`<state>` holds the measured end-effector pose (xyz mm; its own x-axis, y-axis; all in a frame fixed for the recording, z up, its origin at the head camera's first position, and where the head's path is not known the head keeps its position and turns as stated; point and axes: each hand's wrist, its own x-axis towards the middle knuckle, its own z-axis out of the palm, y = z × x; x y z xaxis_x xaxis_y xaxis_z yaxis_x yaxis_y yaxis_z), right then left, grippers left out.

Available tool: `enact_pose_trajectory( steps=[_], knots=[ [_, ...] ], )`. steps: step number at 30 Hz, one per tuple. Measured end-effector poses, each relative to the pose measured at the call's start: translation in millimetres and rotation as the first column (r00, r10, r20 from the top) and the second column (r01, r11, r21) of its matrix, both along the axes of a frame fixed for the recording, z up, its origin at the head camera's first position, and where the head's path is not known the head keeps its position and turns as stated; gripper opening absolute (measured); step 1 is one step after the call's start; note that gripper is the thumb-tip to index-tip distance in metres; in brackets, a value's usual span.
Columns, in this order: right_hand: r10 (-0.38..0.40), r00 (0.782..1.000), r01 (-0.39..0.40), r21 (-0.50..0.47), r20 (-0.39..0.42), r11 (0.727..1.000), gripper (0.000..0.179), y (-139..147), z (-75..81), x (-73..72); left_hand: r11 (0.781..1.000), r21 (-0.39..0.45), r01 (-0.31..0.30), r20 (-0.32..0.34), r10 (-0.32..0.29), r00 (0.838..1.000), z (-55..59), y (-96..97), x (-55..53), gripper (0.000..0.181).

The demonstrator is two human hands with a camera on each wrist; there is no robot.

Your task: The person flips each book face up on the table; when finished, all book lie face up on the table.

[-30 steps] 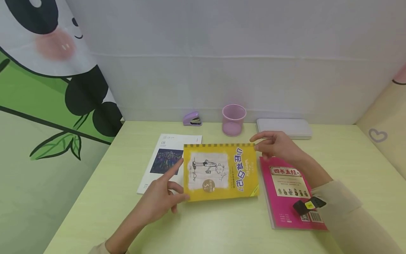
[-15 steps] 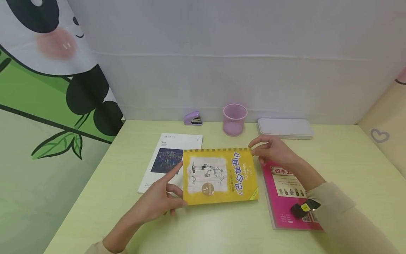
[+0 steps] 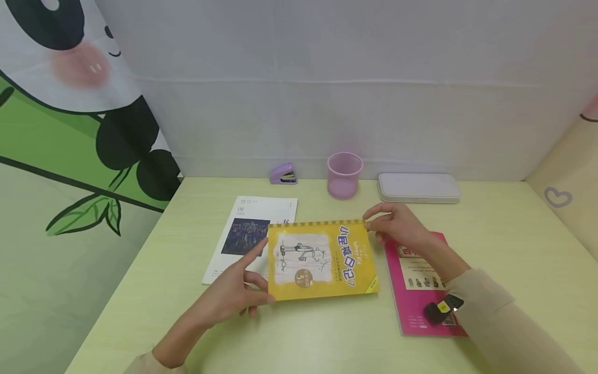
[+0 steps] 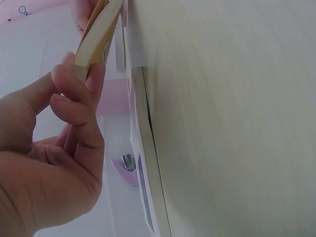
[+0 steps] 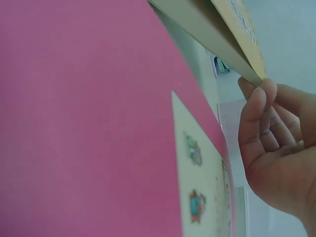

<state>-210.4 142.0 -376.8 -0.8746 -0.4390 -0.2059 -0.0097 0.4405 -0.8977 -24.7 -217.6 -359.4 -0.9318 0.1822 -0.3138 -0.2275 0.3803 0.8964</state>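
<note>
A yellow comic-style book (image 3: 303, 259) with a stick-figure drawing is held up over the table between both hands, its cover turned sideways. My left hand (image 3: 231, 291) pinches its near left corner, index finger stretched along the left edge. At the far right corner, my right hand (image 3: 399, 228) pinches the book between thumb and fingertips. The left wrist view shows the yellow book's page edge (image 4: 96, 42) raised off the tabletop. Partly behind it lies a white book (image 3: 247, 236) with a dark picture. A pink book (image 3: 413, 306) lies under my right forearm, partly hidden by it.
Along the back of the table (image 3: 140, 311) stand a small purple stapler (image 3: 283, 174), a pink cup (image 3: 344, 176) and a flat white case (image 3: 419, 188). A pale curtain-like backdrop (image 3: 327, 119) rises behind them. A panda print covers the left side.
The yellow book has come slightly nearer the person and a little to the left, its far edge lower in view. My right hand moved with it; both hands keep their hold.
</note>
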Motion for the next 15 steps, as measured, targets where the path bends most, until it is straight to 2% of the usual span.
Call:
enact_pose_trajectory(
  steps=[4,10,15],
  knots=[
    [0.004,1.0,-0.004,-0.004,0.01,1.0,0.037,-1,-4.5,0.3,1.0,-0.004,0.001,0.01,-0.001,1.0,-1.3,-0.8,-1.6,0.116],
    [0.063,0.997,-0.061,-0.053,0.042,0.997,0.048,-2,-9.9,-0.3,1.0,-0.009,-0.008,0.028,0.008,1.0,-5.0,-2.5,-4.9,0.115],
    [0.106,0.993,-0.104,-0.038,0.045,0.994,0.056,-3,-12.3,0.4,1.0,0.002,-0.013,0.043,0.012,0.999,-8.9,-5.2,-6.8,0.116]
  ],
)
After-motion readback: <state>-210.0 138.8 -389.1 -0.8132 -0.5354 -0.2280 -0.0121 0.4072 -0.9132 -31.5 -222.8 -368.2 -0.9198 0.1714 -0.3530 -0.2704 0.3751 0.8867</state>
